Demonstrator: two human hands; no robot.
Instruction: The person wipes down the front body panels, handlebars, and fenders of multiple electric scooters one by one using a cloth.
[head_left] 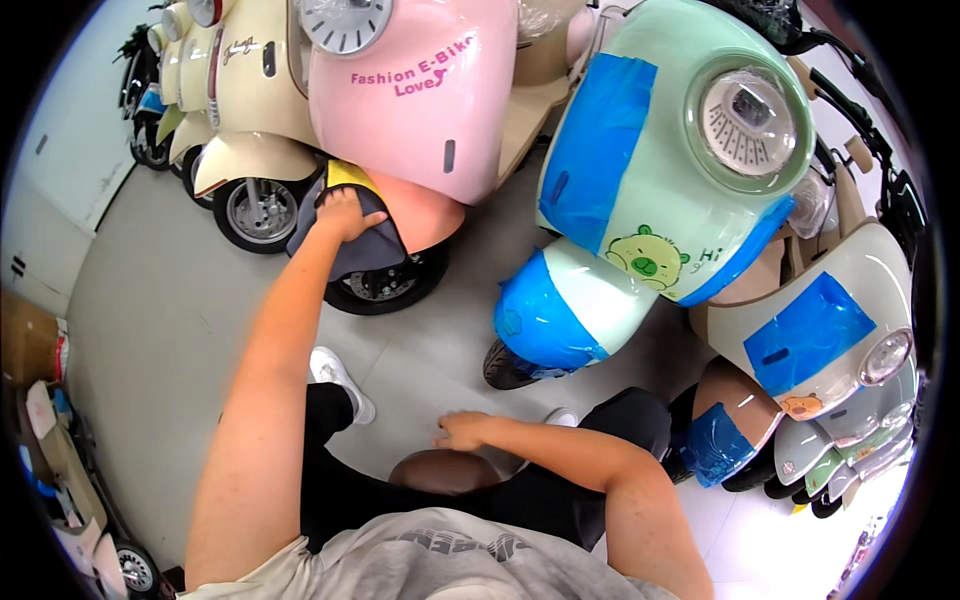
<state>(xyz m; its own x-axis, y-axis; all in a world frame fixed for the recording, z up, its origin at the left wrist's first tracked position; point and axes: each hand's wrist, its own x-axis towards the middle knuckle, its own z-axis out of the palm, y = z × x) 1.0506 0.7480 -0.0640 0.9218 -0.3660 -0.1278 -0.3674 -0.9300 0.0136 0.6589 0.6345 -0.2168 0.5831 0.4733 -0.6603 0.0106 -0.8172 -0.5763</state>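
Note:
My left hand [345,213] reaches forward to the pink scooter [420,120]. It presses a grey and yellow cloth [365,245] against that scooter's salmon-pink front fender [425,212], with the thumb stretched out to the side. The cloth drapes over part of the fender and hangs above the front wheel [390,287]. Near my lap, my right hand [462,430] hovers with nothing in it, its fingers loosely bent and apart. Just below it shows a brown rounded seat [445,472] between my legs.
A mint-green scooter [620,170] with blue film stands ahead to the right. Cream scooters [255,95] line the far left, and more film-covered ones [815,330] line the right. At left are a cardboard box [28,340] and scooter parts [65,455]. My white shoe [342,383] rests on grey floor.

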